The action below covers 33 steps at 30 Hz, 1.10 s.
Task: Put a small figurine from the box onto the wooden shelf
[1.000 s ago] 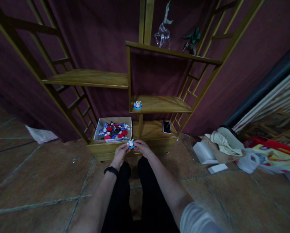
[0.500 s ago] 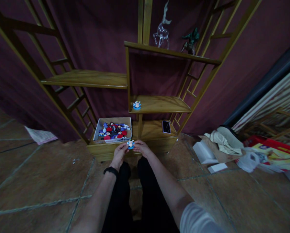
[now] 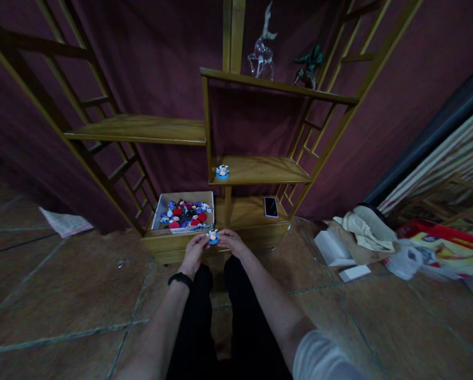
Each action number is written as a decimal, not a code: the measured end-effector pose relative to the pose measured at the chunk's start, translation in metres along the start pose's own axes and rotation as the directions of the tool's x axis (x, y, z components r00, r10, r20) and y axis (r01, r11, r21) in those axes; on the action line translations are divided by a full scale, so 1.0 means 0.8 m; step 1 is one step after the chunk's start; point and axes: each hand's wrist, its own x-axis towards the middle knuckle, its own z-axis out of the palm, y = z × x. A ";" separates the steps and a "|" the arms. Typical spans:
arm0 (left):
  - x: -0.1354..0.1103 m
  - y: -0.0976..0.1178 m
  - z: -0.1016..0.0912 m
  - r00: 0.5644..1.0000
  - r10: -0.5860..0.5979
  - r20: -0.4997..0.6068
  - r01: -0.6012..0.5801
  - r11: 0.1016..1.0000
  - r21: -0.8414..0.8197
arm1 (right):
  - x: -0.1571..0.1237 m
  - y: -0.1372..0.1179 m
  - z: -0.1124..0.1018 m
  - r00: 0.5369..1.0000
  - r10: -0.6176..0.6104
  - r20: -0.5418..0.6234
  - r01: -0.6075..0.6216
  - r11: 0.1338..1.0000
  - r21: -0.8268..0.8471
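Observation:
Between my two hands is a small white-and-blue figurine [image 3: 213,237] on a round blue base, held in front of the low shelf. My left hand [image 3: 195,252] pinches its left side, and my right hand [image 3: 231,241] has its fingertips closed on the right side. A similar figurine [image 3: 222,172] stands at the left end of the middle shelf [image 3: 264,170]. Just beyond my left hand, an open cardboard box [image 3: 154,215] is filled with several small red, purple and black figurines [image 3: 186,213].
A phone [image 3: 271,207] lies on the low shelf, right of a post. Above, a clear deer ornament [image 3: 261,57] and a dark green statuette [image 3: 310,66] stand on the upper shelf. White boxes [image 3: 333,248], cloth and a red-yellow package [image 3: 450,248] lie on the floor at right.
The camera view has shifted very slightly. Both hands keep hold of the figurine in nearly the same spot, and the figurine seems a little more upright.

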 end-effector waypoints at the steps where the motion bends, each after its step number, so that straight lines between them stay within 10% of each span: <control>1: 0.000 0.000 0.000 1.000 0.001 -0.001 -0.001 1.000 0.003 | 0.000 0.000 0.000 1.000 -0.001 0.002 0.001 1.000 -0.002; 33: 0.001 -0.001 -0.001 0.998 -0.051 0.041 0.054 0.995 -0.082 | 0.015 0.011 -0.003 0.997 0.001 -0.077 0.002 0.999 0.046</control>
